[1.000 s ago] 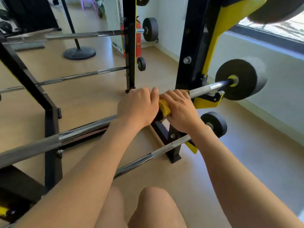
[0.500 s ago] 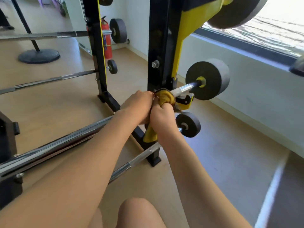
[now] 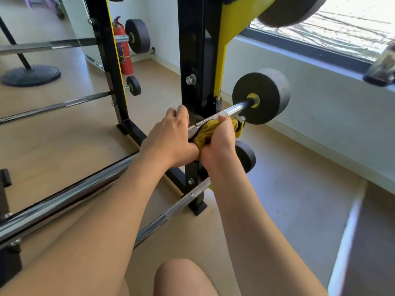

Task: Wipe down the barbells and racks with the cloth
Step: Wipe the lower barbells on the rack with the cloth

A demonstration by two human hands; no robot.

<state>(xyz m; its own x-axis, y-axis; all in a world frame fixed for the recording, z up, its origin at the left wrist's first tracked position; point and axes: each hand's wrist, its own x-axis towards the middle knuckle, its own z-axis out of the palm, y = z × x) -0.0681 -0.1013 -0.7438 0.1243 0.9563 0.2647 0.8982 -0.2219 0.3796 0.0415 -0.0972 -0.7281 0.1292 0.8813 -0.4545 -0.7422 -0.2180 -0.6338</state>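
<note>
The fingers of the right hand were curled tight round the yellow cloth. They wrapped it about the shaft of the barbell, so that the fabric met the steel all the way round rather than on one face. Just to the left, and touching it near the wrist, the left hand lay over the same bar with its fingers bent down the far side. That grip looked meant to stop the bar from rolling or sliding in its rest while the cloth was worked. A short knurled stretch showed between the two hands. The cloth sat near the bar's right end, just where the bar crossed the black rack upright. Bare chrome ran on from there to the black weight plate; that stretch I judged not yet reached. A second barbell rested lower on the rack, nearer the wooden floor, with neither hand on it.
</note>
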